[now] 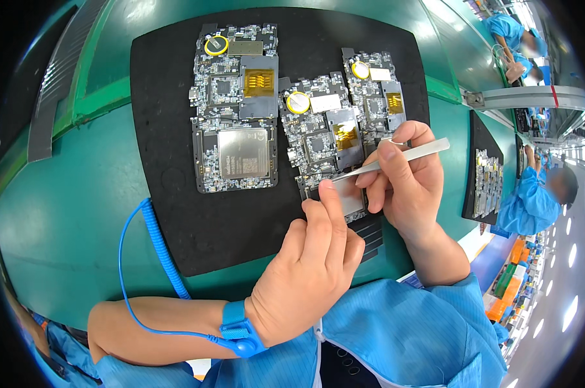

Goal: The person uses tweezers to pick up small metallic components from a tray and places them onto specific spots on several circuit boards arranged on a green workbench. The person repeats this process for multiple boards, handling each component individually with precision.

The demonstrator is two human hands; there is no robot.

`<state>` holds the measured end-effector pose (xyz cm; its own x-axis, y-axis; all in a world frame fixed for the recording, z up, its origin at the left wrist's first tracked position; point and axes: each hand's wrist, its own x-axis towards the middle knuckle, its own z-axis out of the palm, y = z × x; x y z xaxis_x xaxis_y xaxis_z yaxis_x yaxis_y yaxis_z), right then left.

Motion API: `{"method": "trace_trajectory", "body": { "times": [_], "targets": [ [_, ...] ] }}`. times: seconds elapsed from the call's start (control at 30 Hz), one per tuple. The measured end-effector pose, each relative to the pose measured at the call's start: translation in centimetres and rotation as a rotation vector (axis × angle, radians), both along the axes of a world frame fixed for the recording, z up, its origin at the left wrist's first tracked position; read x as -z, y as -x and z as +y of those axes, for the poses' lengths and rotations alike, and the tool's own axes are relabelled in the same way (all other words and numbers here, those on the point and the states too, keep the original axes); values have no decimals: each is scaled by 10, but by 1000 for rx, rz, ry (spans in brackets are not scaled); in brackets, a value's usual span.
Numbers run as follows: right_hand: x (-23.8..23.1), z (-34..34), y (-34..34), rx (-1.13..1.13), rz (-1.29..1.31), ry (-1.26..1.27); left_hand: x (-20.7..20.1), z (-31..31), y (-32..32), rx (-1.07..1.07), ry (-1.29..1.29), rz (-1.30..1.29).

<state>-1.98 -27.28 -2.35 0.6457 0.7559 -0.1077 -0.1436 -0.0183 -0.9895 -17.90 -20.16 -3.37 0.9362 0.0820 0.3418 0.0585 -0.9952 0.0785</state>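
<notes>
My right hand point(409, 178) is closed on a pair of silver tweezers point(425, 150), held slanting with the points down to the left. The tips reach the middle circuit board point(318, 143), just above a shiny metal plate point(352, 200) on its lower part. My left hand point(312, 271) comes in from below, its index fingertip on or just over that board beside the tips. Its other fingers are half bent, with nothing visible in them. The board carries a yellow-rimmed coin cell point(298, 102) and an amber film patch point(345, 136). My hands hide part of its lower end.
Larger-looking board point(235, 107) lies left and another board point(376, 90) right, all on a black mat point(169, 213) over a green bench point(59, 213). A blue coiled cord point(160, 246) joins my left wrist strap point(241, 330). More boards point(488, 184) and co-workers point(535, 200) are at right.
</notes>
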Motion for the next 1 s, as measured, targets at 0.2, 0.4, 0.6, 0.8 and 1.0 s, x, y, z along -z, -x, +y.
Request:
{"method": "trace_trajectory", "body": {
  "times": [0.2,0.4,0.6,0.8,1.0],
  "targets": [
    [6,-8,6,-50,-405,-81,-7,7,-4,4,169,-12],
    [14,-17,8,-35,-538,-383,-9,-2,8,60,-19,102],
    [9,-14,-2,-442,-744,-309,-9,-4,12,100,-132,139],
    [17,-15,4,-367,-601,-344,-8,-4,10,107,-167,125],
    [21,-14,6,-305,-593,-390,-6,-4,10,105,-184,114]
  ]
}}
